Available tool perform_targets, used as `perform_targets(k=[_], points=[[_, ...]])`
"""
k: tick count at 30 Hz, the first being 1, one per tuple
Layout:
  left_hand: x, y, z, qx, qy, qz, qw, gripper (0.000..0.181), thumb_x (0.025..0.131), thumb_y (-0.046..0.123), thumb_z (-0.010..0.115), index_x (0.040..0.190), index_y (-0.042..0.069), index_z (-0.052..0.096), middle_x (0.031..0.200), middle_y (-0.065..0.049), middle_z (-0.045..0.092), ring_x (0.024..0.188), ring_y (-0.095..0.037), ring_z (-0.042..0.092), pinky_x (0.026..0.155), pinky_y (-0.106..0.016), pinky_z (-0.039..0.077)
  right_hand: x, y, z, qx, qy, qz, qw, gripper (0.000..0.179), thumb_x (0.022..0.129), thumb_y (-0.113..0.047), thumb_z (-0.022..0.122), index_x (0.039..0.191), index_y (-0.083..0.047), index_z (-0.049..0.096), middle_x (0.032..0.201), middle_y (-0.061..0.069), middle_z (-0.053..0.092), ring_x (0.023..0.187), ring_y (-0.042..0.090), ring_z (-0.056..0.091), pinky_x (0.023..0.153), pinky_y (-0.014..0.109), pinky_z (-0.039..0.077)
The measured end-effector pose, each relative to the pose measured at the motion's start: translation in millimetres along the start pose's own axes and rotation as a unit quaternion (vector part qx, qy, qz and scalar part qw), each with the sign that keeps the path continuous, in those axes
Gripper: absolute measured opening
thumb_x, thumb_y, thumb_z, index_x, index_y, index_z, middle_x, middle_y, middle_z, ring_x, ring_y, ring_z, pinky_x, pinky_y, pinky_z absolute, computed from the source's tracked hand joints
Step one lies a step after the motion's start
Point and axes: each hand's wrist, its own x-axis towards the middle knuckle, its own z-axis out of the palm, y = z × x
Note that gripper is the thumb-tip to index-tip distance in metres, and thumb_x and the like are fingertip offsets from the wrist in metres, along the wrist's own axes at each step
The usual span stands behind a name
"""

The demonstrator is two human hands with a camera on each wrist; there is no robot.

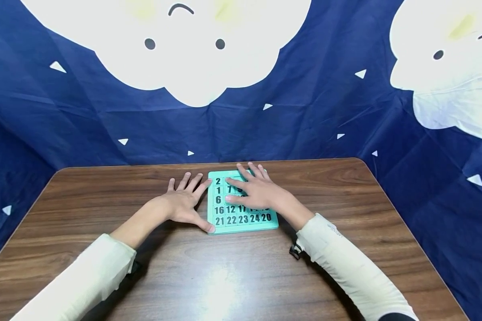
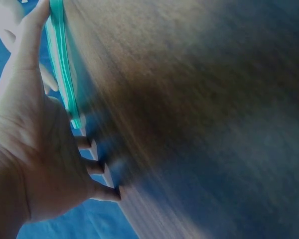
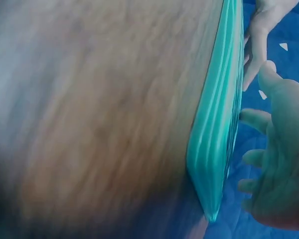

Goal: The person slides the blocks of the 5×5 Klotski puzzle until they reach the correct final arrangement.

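Note:
A turquoise number slide puzzle (image 1: 243,226) lies flat on the wooden table, its tiles printed with black numbers. My left hand (image 1: 182,205) is spread at the puzzle's left side, with the thumb at the lower left corner and the index fingertip by the upper left edge. Over the upper right part of the puzzle, my right hand (image 1: 259,191) reaches with its fingers spread, hiding several tiles. In the right wrist view, the right hand (image 3: 284,159) is beside the puzzle's face (image 3: 209,154). The left wrist view has the left hand (image 2: 45,134) by the puzzle's edge (image 2: 65,64).
The brown wood-grain table (image 1: 325,191) extends around the puzzle on all sides. Behind it hangs a dark blue cloth (image 1: 233,133) with white cloud faces and small white triangles. Light glares off the table in front of the puzzle.

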Motion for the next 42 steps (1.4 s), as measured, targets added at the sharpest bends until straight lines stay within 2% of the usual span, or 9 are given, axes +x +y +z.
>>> perform_targets(k=[8, 12, 17, 22, 25, 28, 34, 37, 42], points=[[-1.3, -0.6, 1.3, -0.006, 0.003, 0.000, 1.0000, 0.162, 0.067, 0.101, 0.079, 0.184, 0.026, -0.004, 0.192, -0.018, -0.009, 0.176, -0.050, -0.016, 0.132, -0.086, -0.008, -25.9, 27.2, -12.6, 0.000, 0.016, 0.039, 0.9991, 0.074, 0.112, -0.077, 0.044, 0.174, -0.037, 0.046, 0.193, 0.012, 0.002, 0.178, 0.048, -0.004, 0.142, 0.070, -0.006], [0.9, -4.0, 3.3, -0.003, 0.003, -0.003, 1.0000, 0.164, 0.064, 0.105, 0.076, 0.184, 0.028, -0.004, 0.192, -0.017, -0.011, 0.176, -0.049, -0.017, 0.133, -0.085, -0.008, -22.6, 26.5, -8.4, 0.005, 0.003, 0.028, 0.9996, 0.076, 0.111, -0.081, 0.042, 0.175, -0.041, 0.041, 0.193, 0.012, 0.000, 0.178, 0.048, -0.006, 0.142, 0.070, -0.006], [1.3, -3.2, 3.0, -0.010, 0.003, -0.001, 0.9999, 0.163, 0.065, 0.103, 0.077, 0.184, 0.028, -0.004, 0.192, -0.017, -0.011, 0.176, -0.049, -0.017, 0.133, -0.085, -0.008, -15.2, 19.2, -4.1, 0.005, 0.001, 0.016, 0.9999, 0.077, 0.110, -0.081, 0.042, 0.177, -0.043, 0.034, 0.193, 0.011, 0.000, 0.178, 0.047, -0.006, 0.142, 0.070, -0.005], [-1.2, -0.4, 0.8, -0.008, 0.006, 0.002, 0.9999, 0.162, 0.067, 0.101, 0.079, 0.184, 0.026, -0.004, 0.191, -0.018, -0.010, 0.176, -0.051, -0.016, 0.132, -0.086, -0.008, -35.0, 29.8, -10.8, 0.013, 0.020, 0.014, 0.9996, 0.073, 0.111, -0.080, 0.044, 0.174, -0.043, 0.044, 0.193, 0.011, 0.003, 0.178, 0.048, -0.004, 0.140, 0.073, -0.004], [-2.1, 0.0, 0.5, -0.007, 0.003, 0.002, 1.0000, 0.162, 0.067, 0.102, 0.078, 0.184, 0.027, -0.005, 0.191, -0.018, -0.011, 0.176, -0.050, -0.017, 0.132, -0.086, -0.009, -47.2, 35.2, -12.2, 0.006, 0.011, 0.021, 0.9997, 0.070, 0.111, -0.078, 0.047, 0.172, -0.043, 0.048, 0.193, 0.012, 0.003, 0.178, 0.048, -0.004, 0.140, 0.074, -0.004], [-3.1, 0.6, -0.2, -0.011, 0.002, 0.002, 0.9999, 0.161, 0.067, 0.102, 0.078, 0.184, 0.027, -0.005, 0.191, -0.018, -0.012, 0.175, -0.051, -0.018, 0.131, -0.086, -0.009, -50.0, 37.7, -10.8, 0.002, -0.002, 0.029, 0.9996, 0.070, 0.111, -0.078, 0.047, 0.173, -0.045, 0.044, 0.193, 0.012, 0.001, 0.178, 0.048, -0.004, 0.141, 0.072, -0.005], [-3.5, -0.4, 0.4, -0.010, 0.006, 0.000, 0.9999, 0.161, 0.068, 0.101, 0.078, 0.184, 0.027, -0.005, 0.191, -0.019, -0.010, 0.175, -0.052, -0.016, 0.131, -0.087, -0.007, -38.6, 42.2, -8.5, 0.016, 0.005, 0.038, 0.9991, 0.073, 0.112, -0.078, 0.042, 0.177, -0.046, 0.033, 0.193, 0.013, -0.001, 0.178, 0.049, -0.006, 0.141, 0.070, -0.008], [-3.6, -0.2, 1.2, -0.007, 0.006, -0.001, 1.0000, 0.162, 0.067, 0.102, 0.078, 0.184, 0.027, -0.005, 0.191, -0.018, -0.010, 0.176, -0.051, -0.016, 0.132, -0.086, -0.007, -45.0, 44.7, -11.4, 0.024, 0.011, 0.036, 0.9990, 0.072, 0.112, -0.077, 0.043, 0.176, -0.043, 0.040, 0.193, 0.013, 0.001, 0.178, 0.048, -0.005, 0.141, 0.072, -0.006], [-4.4, 0.4, 0.7, -0.011, 0.007, 0.002, 0.9999, 0.162, 0.066, 0.101, 0.079, 0.184, 0.026, -0.004, 0.191, -0.019, -0.010, 0.176, -0.051, -0.016, 0.132, -0.086, -0.008, -69.2, 47.8, -13.9, 0.022, 0.011, 0.040, 0.9989, 0.066, 0.112, -0.074, 0.051, 0.167, -0.039, 0.057, 0.192, 0.012, 0.005, 0.178, 0.048, -0.003, 0.140, 0.075, -0.004]])
